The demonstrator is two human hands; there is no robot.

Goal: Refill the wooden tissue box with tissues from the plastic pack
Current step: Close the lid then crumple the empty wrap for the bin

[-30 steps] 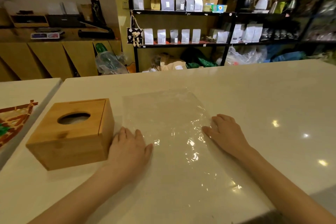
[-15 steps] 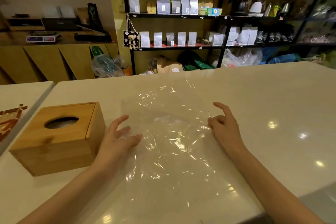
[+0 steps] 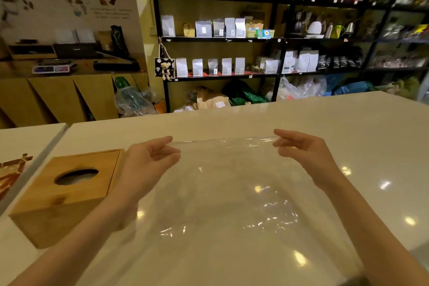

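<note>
A wooden tissue box (image 3: 67,189) sits on the white counter (image 3: 348,127), and it serves as the landmark here. Its lid is on, with an oval slot in the top showing something pale inside. Just right of the box, the person's left hand (image 3: 148,160) is raised above the counter, its thumb and fingers pinched closed on one far corner of a clear plastic sheet (image 3: 222,193). The wrist of that hand passes in front of the box's right end. Further right of the box, the sheet stretches taut between the two hands along its far edge, then sags down toward the counter, where its near part wrinkles and catches the light. Well to the right of the box, the right hand (image 3: 301,148) pinches the sheet's other far corner between thumb and fingertips.
</note>
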